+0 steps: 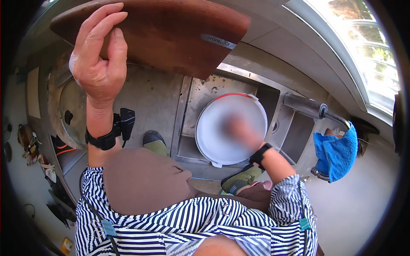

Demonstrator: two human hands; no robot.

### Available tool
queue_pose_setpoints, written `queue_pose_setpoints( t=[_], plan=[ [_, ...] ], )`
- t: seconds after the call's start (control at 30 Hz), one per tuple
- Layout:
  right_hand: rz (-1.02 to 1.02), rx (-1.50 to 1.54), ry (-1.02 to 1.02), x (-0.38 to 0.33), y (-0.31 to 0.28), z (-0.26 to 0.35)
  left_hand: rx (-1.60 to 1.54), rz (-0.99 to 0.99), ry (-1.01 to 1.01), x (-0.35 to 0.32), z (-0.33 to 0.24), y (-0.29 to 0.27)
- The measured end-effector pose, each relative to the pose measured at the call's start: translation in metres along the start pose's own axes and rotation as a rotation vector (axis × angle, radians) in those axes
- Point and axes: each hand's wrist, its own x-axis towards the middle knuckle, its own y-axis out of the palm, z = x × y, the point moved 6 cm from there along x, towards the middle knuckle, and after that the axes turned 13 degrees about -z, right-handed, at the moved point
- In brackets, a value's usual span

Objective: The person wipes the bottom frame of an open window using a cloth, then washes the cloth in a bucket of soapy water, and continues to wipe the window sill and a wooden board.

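Observation:
At the upper left, my left hand [100,59] is raised in front of a brown wooden board [171,34], its fingers apart. The board stands tilted behind the sink, a worn label near its right end. Whether my fingertips touch its face is hard to make out. My right hand [243,130] reaches into a round white bucket [205,128] standing in the metal sink [185,119]. Heavy blur smears those fingers, so anything they hold is hidden. Along the bucket's far rim runs a red strip, with lugs on opposite sides.
A tap [303,104] stands right of the bucket. Farther right, a blue cloth [337,153] hangs over a curved metal pipe. On the left is a glass pot lid [72,113] with a dark knob. Green shoes [243,177] show below the sink's near edge.

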Motion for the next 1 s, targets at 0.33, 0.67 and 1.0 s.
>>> queue_pose_setpoints(
  t=[0.33, 0.67, 1.0],
  plan=[
    [-0.132, -0.894, -0.544, 0.01, 0.03, -0.037, 0.058, 0.038, -0.048, -0.003, -0.012, 0.0],
    [0.084, -1.238, -0.706, -0.14, 0.042, 0.17, -0.305, -0.016, 0.024, -0.016, -0.024, -0.002],
    [-0.151, -0.976, -0.662, 0.012, 0.055, 0.03, -0.634, 0.896, -0.281, -0.091, -0.048, 0.061]
  ],
)
